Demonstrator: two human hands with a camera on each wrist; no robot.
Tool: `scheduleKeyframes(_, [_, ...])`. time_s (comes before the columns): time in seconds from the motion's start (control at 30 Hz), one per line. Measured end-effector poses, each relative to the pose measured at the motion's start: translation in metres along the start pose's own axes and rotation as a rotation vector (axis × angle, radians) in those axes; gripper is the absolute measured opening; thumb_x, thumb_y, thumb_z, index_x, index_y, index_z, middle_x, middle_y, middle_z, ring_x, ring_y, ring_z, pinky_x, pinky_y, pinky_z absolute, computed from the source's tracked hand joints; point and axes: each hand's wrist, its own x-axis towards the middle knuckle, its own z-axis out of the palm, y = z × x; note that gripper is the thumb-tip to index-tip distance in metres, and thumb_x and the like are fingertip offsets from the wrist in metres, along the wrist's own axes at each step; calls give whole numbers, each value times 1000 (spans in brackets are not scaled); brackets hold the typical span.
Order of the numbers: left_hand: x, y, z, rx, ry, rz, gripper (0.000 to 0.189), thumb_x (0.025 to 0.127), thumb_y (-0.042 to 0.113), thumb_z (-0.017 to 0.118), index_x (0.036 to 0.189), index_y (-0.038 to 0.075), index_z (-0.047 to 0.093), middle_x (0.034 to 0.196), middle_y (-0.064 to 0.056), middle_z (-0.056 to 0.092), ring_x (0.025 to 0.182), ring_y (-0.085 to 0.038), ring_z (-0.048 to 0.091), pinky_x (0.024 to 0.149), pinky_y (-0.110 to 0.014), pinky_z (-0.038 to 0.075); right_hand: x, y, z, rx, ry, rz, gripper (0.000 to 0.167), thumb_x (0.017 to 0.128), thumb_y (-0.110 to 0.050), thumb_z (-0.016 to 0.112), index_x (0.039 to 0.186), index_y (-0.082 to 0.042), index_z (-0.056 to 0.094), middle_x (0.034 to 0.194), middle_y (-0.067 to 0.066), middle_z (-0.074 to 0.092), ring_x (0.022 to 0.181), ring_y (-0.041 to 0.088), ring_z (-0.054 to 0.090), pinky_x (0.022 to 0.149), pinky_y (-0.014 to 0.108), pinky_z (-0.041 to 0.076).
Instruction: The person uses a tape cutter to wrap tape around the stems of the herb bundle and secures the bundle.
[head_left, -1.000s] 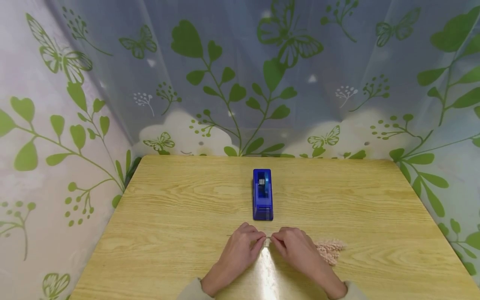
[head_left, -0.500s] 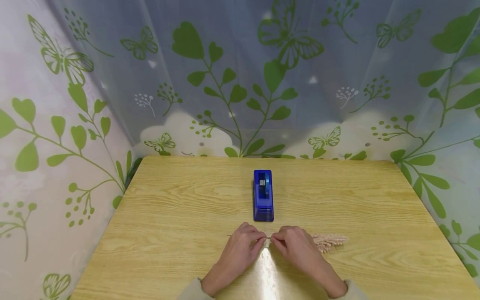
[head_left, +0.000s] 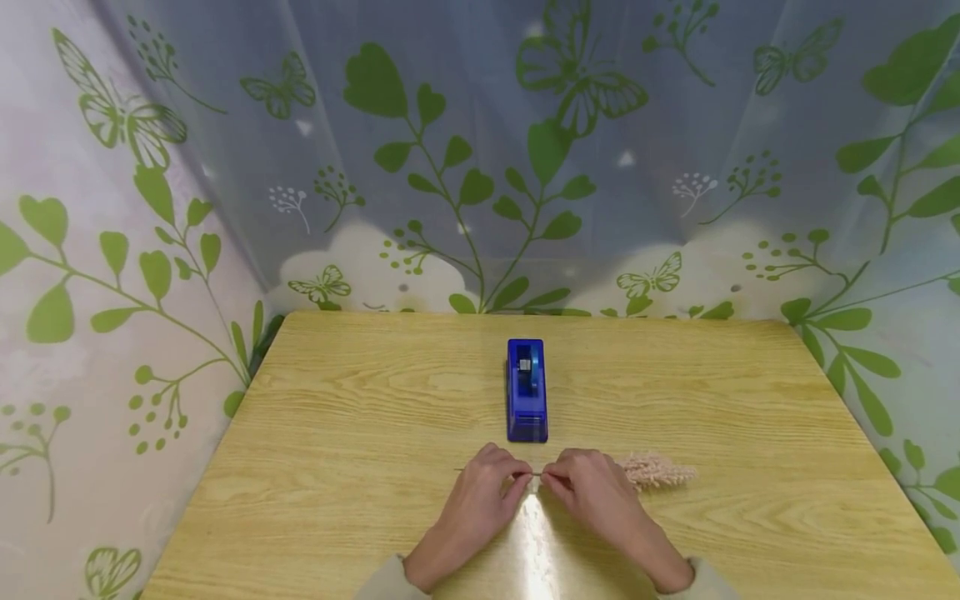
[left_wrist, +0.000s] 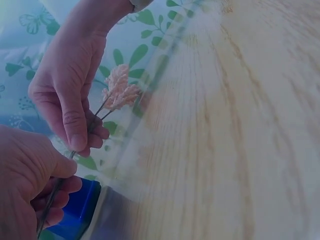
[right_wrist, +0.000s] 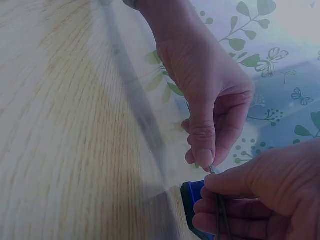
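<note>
In the head view, both hands hold the thin dark stem (head_left: 536, 474) of a pale pink artificial-looking flower sprig (head_left: 658, 472), keeping it crosswise just in front of the tape dispenser. My left hand (head_left: 487, 497) pinches the stem between thumb and fingers, and its thin end pokes out to the left. Close beside it, my right hand (head_left: 596, 497) pinches the same stem, with the fluffy flower head sticking out behind it to the right. Two stem strands (left_wrist: 101, 112) run from the right fingers to the flower head in the left wrist view. The fingertips of both hands nearly meet.
A blue tape dispenser (head_left: 527, 390) stands on the wooden table (head_left: 337, 400), straight beyond the hands. Behind and at the sides hangs a curtain (head_left: 465, 167) printed with green leaves and butterflies. Light reflects off the tabletop between the forearms.
The flower head has swung from pointing down and right, partly behind the right hand, to lying nearly level and farther from me. Both hands have stayed almost in place.
</note>
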Motion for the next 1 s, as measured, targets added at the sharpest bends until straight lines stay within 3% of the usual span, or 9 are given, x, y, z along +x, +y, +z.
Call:
scheduleKeyframes(0.23, [0,-4,2,-32,17,36,7,89,5,81,92,11,81,87,3,75,81,-12,63,68,-15,49,0,1,1,-66,-57,-36,13,97,-9,72,84,-10,76,72,-7,61,63,4,52,56,20,46])
scheduleKeyframes(0.53, [1,-4,2,-19,24,37,7,87,5,83,91,11,80,85,4,74,80,-11,63,68,-16,49,2,2,1,-87,-27,-92,27,93,-6,74,69,-15,68,65,-11,52,55,-1,39,52,18,39])
scheduleKeyframes(0.77, [1,-4,3,35,10,26,4,91,11,81,94,11,79,87,3,74,79,-9,59,66,-13,47,3,0,0,-74,-33,-27,19,91,-8,77,74,-14,74,66,-10,55,55,-1,41,47,16,38])
scheduleKeyframes(1.0, [1,0,1,84,-45,-14,7,96,14,75,97,10,81,88,2,71,81,-8,55,65,-13,45,4,0,0,-71,-35,11,12,90,-7,78,79,-13,79,67,-10,56,57,-1,43,49,17,40])
